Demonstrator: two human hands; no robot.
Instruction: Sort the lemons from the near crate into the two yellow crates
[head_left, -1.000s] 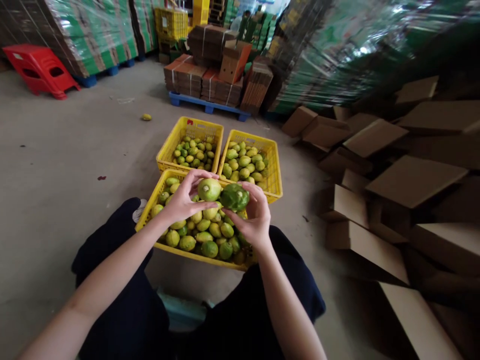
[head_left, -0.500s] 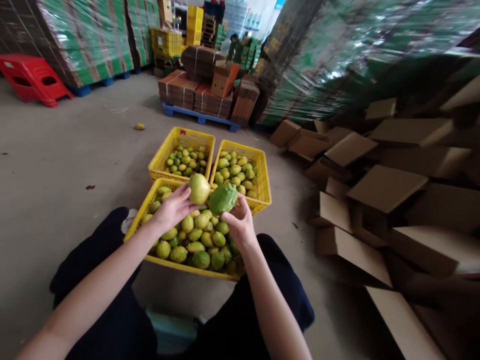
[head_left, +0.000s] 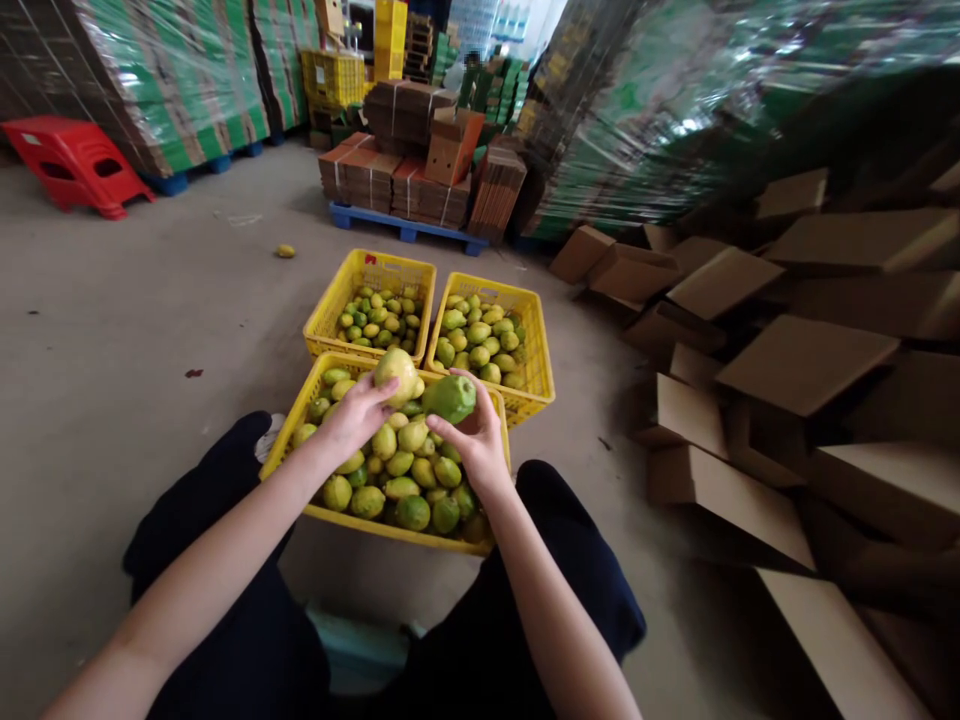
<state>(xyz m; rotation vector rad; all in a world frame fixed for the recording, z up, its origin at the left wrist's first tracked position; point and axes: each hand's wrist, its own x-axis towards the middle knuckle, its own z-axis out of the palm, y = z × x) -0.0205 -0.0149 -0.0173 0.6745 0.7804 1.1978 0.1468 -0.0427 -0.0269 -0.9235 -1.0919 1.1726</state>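
My left hand [head_left: 360, 415] is closed around a pale yellow lemon [head_left: 396, 375]. In my right hand [head_left: 478, 440] is a green, bumpy lemon [head_left: 450, 399], gripped between thumb and fingers. Both fruits are raised side by side, a little apart, above the near yellow crate [head_left: 390, 535]. That crate holds many yellow-green lemons [head_left: 402, 488]. Behind it stand two more yellow crates, the left one [head_left: 322, 325] with smaller fruit and the right one [head_left: 541, 345] with larger lemons.
A heap of cardboard boxes [head_left: 810, 365] lies on the right. Flattened cartons [head_left: 431, 190] sit on a blue pallet [head_left: 408, 228] behind the crates. A single lemon [head_left: 285, 251] lies on the floor. A red stool [head_left: 79, 165] stands at far left, near wrapped stacks [head_left: 180, 80].
The green lemon has turned in my right hand, and my thumb sits lower against it. My left hand still holds the yellow lemon, now slightly tilted. The whole view has shifted slightly.
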